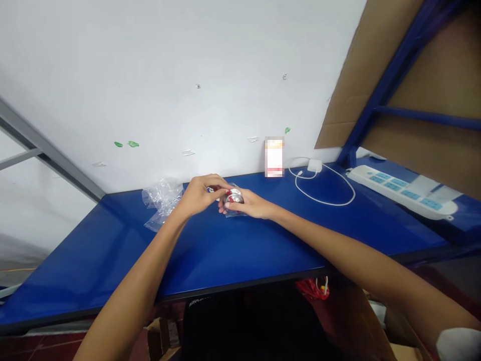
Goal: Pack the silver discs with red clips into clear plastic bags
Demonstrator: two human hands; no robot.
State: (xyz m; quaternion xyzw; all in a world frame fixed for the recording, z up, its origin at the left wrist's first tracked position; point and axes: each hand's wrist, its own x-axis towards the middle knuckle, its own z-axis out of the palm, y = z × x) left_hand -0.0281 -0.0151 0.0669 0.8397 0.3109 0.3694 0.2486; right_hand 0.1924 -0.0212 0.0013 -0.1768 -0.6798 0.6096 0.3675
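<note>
A small round silver object with red parts [234,198] sits in my right hand [255,204], with the thumb laid across its front and the fingers behind it. My left hand [199,195] comes in from the left, thumb and fingertips pinched at the object's upper left edge, by a red piece. Some clear plastic film [235,214] shows just below the object. Both hands are over the blue table [225,250]. To the left of my left hand lies a crumpled heap of clear plastic bags [163,198]. What exactly the round object is, I cannot make out.
A blurred-out white box [274,158] stands against the white wall [225,110]. Right of it lies a white charger [314,165] with its looped cable [323,203]. A white power strip [404,193] rests at the right, beside a blue metal frame [391,65].
</note>
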